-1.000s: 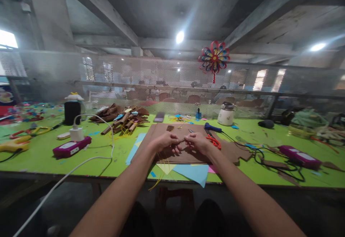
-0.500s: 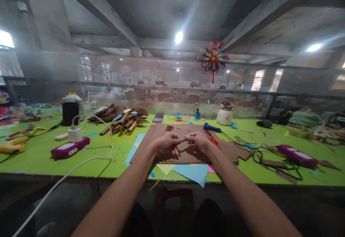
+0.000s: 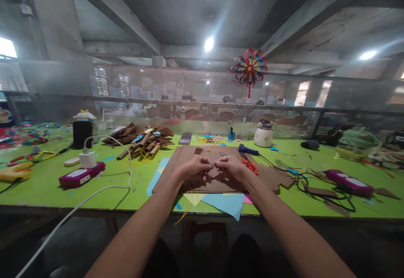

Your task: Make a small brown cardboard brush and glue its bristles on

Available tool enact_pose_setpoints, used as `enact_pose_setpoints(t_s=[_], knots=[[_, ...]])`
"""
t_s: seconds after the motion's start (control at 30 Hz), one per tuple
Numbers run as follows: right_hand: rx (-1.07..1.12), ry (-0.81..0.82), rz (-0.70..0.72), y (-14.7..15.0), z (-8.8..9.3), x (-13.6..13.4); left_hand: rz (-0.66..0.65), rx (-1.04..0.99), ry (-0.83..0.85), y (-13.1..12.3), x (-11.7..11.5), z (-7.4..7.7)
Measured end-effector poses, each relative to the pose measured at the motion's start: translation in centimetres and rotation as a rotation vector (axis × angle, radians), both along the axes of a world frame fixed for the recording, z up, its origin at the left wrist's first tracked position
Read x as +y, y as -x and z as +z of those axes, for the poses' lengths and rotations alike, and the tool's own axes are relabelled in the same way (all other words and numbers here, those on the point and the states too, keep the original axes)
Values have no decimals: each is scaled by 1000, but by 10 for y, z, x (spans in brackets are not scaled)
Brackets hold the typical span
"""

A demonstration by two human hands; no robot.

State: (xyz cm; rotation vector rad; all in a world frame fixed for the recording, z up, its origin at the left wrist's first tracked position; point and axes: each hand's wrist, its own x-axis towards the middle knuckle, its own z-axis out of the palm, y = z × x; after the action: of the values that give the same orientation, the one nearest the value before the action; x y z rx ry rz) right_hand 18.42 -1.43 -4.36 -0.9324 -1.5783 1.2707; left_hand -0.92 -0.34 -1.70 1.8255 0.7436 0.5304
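Note:
Over a stack of brown cardboard, my left hand and my right hand meet fingertip to fingertip. Both are closed in a pinch on something small and thin that I cannot make out. Thin yellow strands hang down below my left hand. Just beyond that hand lies a small bundle of thin brown pieces. Close to my right hand are red-handled scissors and a blue-handled tool with a cord. Blue paper sticks out from under the cardboard.
A heap of brown paper rolls lies at the back left of the green table. Purple power strips flank the cardboard, with a white cable and a black cord. A white flask and a blue bottle stand behind.
My fingertips have come closer together, my right hand shifting slightly left. The thin brown piece seen between them before is now mostly hidden.

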Motion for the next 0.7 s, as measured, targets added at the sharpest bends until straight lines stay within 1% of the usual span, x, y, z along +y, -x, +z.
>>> enact_pose_setpoints(t_s=[0.13, 0.33, 0.6, 0.7], knots=[[-37, -17, 24, -3, -2, 5, 39, 34, -21, 0, 1, 1], [-5, 55, 90, -8, 3, 3, 41, 60, -60, 5, 1, 4], [47, 100, 55, -9, 7, 0, -13, 85, -82, 12, 6, 6], [59, 111, 44, -9, 9, 0, 0, 72, -67, 12, 6, 5]])
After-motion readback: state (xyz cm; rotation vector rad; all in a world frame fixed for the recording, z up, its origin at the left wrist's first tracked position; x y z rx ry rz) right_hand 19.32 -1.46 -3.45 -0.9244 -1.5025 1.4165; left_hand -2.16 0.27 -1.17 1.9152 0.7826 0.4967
